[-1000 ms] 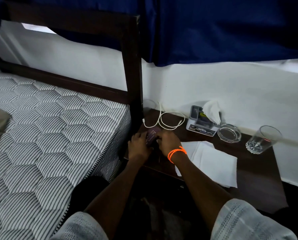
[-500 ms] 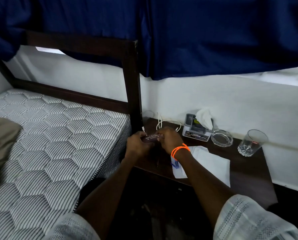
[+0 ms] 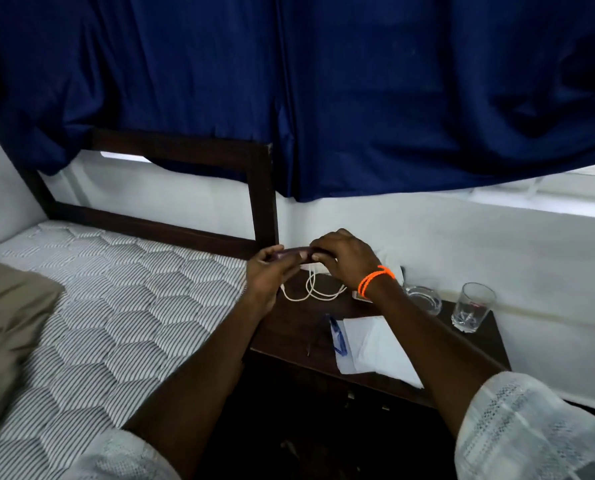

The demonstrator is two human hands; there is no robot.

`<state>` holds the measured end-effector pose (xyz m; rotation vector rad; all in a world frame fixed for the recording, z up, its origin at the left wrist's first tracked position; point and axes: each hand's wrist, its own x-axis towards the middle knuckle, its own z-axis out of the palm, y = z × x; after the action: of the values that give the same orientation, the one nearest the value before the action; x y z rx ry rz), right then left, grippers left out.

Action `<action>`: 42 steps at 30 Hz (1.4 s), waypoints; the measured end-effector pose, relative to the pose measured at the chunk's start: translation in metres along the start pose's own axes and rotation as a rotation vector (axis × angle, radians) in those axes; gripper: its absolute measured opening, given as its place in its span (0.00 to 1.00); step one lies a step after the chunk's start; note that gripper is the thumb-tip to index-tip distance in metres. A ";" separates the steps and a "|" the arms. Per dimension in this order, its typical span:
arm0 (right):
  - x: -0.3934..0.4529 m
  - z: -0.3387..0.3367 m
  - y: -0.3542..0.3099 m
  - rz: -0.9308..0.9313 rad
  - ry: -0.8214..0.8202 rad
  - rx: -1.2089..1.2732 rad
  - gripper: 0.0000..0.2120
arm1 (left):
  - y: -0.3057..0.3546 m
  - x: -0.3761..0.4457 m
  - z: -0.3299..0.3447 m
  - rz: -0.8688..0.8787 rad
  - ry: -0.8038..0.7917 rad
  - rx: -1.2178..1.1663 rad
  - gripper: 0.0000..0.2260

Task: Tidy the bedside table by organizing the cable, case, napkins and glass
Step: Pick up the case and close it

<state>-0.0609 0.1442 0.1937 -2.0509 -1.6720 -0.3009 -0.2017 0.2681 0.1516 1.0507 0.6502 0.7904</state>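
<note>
Both hands hold a small dark case [image 3: 294, 252] in the air above the back left of the dark wooden bedside table [image 3: 289, 336]. My left hand [image 3: 270, 271] grips its left end, my right hand [image 3: 346, 259] its right end. Below them a white cable [image 3: 311, 292] lies in loose loops on the table. White napkins [image 3: 380, 344] lie spread near the front edge, with a blue pen [image 3: 338, 336] at their left side. An empty drinking glass [image 3: 472, 306] stands at the back right corner.
A glass ashtray [image 3: 425, 299] sits left of the drinking glass. A tissue box behind my right wrist is mostly hidden. The striped mattress [image 3: 116, 306] and dark headboard post [image 3: 263, 199] adjoin the table's left side. A blue curtain [image 3: 358, 91] hangs above.
Both hands have lifted the case off the table's front left and raised it toward the back. The pen and cable, partly covered before, now show.
</note>
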 end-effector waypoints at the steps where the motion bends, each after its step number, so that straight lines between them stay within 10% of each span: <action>1: 0.002 -0.008 0.000 -0.031 0.012 -0.047 0.12 | 0.007 -0.003 0.005 -0.008 -0.011 -0.041 0.25; 22: 0.028 -0.086 -0.030 -0.014 0.302 -0.568 0.18 | 0.110 -0.033 0.074 0.022 -0.198 -0.147 0.19; 42: 0.029 -0.104 -0.011 0.471 0.351 0.910 0.16 | 0.093 -0.024 0.062 0.063 -0.476 -0.225 0.22</action>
<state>-0.0520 0.1200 0.2992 -1.4899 -0.8231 0.2228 -0.1894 0.2435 0.2627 1.0070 0.1203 0.6189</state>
